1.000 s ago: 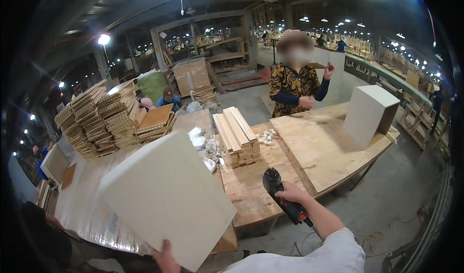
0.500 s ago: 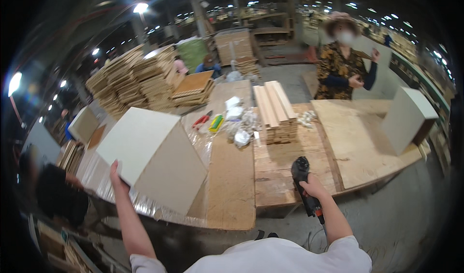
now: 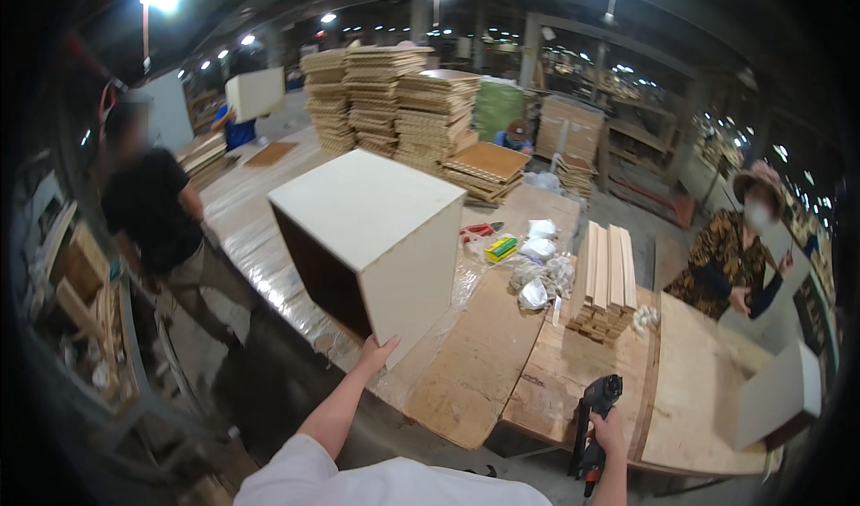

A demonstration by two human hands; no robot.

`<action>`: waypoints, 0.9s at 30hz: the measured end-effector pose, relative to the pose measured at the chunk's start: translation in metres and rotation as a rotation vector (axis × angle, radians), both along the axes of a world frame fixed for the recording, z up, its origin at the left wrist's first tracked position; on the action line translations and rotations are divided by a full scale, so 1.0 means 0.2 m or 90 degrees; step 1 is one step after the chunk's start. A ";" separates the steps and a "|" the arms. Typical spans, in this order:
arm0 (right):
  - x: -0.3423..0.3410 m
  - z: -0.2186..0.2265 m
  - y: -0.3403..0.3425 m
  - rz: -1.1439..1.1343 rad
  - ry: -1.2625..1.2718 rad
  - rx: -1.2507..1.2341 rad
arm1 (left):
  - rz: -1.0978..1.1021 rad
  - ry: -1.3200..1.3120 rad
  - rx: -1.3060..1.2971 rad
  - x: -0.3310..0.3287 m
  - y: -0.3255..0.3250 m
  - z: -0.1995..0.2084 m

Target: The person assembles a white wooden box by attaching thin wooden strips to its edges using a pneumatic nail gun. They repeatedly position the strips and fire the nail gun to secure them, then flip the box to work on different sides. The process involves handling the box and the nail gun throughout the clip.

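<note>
A white box-shaped cabinet carcass stands on the plastic-covered left part of the bench, its dark open side facing left. My left hand grips its lower near corner at the panel edge, some fingers hidden by the panel. On the right, my right hand is wrapped round the handle of a black nail gun, held with its head up over the bench's front edge. A reddish fitting shows at the tool's lower end.
Beyond the box lie red-handled pliers, a yellow-green pack, plastic bags and stacked wood strips. Another white box stands far right near a masked co-worker. Panel stacks rise behind; a person in black stands left.
My view has swung left. The white carcass has turned, so its open side now shows, and my left hand is at its lower near corner. The nail gun stays in my right hand.
</note>
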State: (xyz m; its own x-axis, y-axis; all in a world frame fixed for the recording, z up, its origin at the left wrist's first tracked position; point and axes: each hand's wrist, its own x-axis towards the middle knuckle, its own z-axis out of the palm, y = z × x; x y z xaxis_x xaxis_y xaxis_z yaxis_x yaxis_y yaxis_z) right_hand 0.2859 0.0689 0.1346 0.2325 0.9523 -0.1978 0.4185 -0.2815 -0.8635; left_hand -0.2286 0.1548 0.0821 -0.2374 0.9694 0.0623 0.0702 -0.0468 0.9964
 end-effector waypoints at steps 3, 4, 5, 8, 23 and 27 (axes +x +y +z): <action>0.02 -0.04 0.00 -0.016 0.025 -0.020 | 0.009 -0.002 -0.013 0.03 -0.04 0.07; 0.03 -0.05 0.01 -0.003 0.023 -0.025 | 0.009 -0.002 -0.008 0.03 -0.07 0.10; 0.05 -0.05 0.02 -0.003 0.026 -0.024 | -0.008 0.012 0.033 0.06 -0.07 0.17; 0.07 -0.08 0.01 -0.027 -0.013 -0.006 | -0.063 0.012 0.146 0.17 -0.17 0.51; -0.13 0.84 0.10 0.164 0.065 -0.030 | -0.034 -0.451 -0.024 -0.11 -0.19 0.82; -0.38 1.41 0.15 0.296 0.051 0.021 | -0.103 -0.490 -0.004 -0.14 -0.14 0.75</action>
State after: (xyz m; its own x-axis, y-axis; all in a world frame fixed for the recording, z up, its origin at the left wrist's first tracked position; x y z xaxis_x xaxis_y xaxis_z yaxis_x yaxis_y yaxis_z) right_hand 0.2095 0.0986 0.4161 -0.2354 0.9577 -0.1652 0.4247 -0.0515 -0.9039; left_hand -0.2575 0.1268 0.2324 -0.0677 0.9953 -0.0689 -0.6476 0.0088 0.7619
